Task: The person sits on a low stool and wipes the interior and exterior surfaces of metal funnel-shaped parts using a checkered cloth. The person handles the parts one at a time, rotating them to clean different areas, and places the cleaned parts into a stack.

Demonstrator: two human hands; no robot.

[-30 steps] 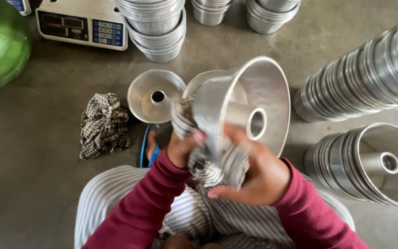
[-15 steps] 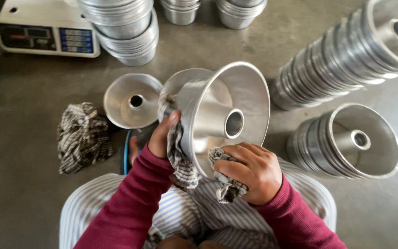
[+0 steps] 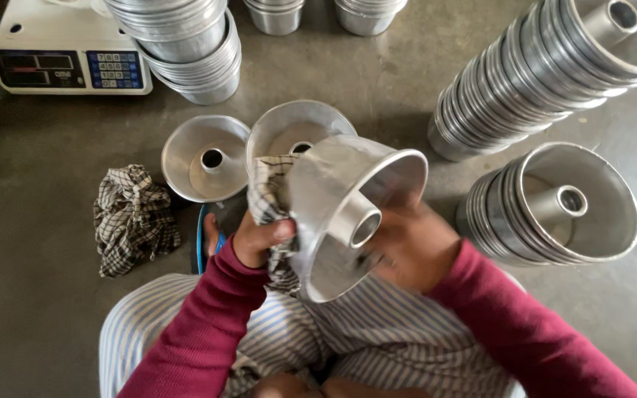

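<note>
2 hands at work over the lap, above the concrete floor [image 3: 53,309]. Left hand [image 3: 258,239] clenched on a checked cloth [image 3: 268,193], pressed against the outside wall of a metal tube pan [image 3: 344,214]. Right hand [image 3: 411,247] spread behind the pan, gripping its far side, pan tilted with its open mouth and centre tube facing the camera. Just beyond the pan, 2 single pans [image 3: 206,156] side by side on the floor. Another crumpled checked cloth [image 3: 134,220] lying to the left. Weighing scale [image 3: 68,59] near the floor's top-left corner, beside a nested stack [image 3: 186,44]. More stacked pans lying sideways [image 3: 547,203] toward the right edge.
</note>
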